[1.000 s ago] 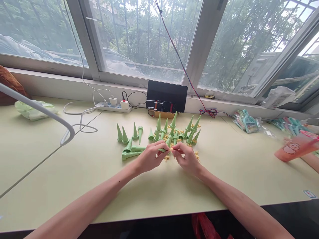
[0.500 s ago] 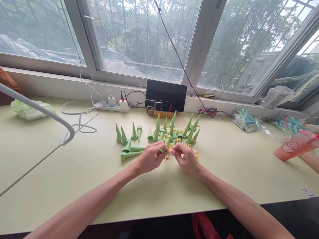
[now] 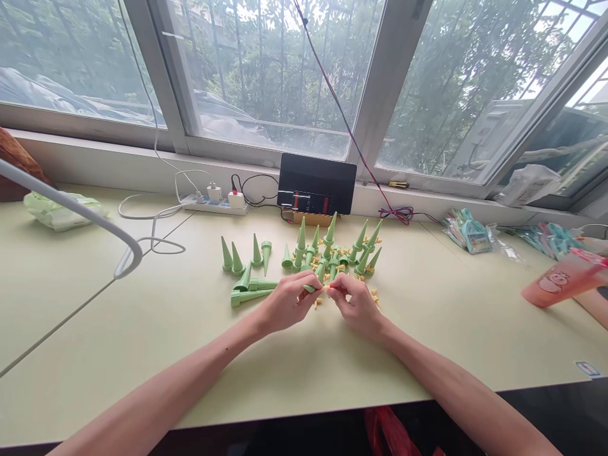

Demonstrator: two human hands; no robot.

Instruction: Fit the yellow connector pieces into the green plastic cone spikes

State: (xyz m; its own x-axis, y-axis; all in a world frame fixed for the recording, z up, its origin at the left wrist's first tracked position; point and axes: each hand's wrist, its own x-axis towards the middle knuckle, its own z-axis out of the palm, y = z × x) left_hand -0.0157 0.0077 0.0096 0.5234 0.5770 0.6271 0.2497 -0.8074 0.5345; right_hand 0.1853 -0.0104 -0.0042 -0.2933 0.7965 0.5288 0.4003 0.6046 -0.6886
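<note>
My left hand (image 3: 289, 300) is closed around a green plastic watering spike (image 3: 309, 288), most of which the fingers hide. My right hand (image 3: 354, 303) pinches a small yellow plastic valve (image 3: 326, 288) against the spike's end; whether it is seated cannot be made out. Beyond both hands, several green spikes (image 3: 330, 231) stand point up in a cluster, some with yellow pieces on them. Left of my left hand, a few more spikes (image 3: 251, 296) lie on their sides. Loose yellow valves (image 3: 318, 304) are scattered around and behind my hands.
A black tablet (image 3: 317, 177) leans by the window behind the spikes. To its left is a power strip (image 3: 216, 204) with white cables. At right are bagged items (image 3: 468, 230) and a pink cup (image 3: 553, 278) beside another person's arm. A grey tube (image 3: 118, 240) crosses the left side.
Both hands keep nearly the same place and grip, fingertips together at the spike and valve. The whole view has shifted very slightly.
</note>
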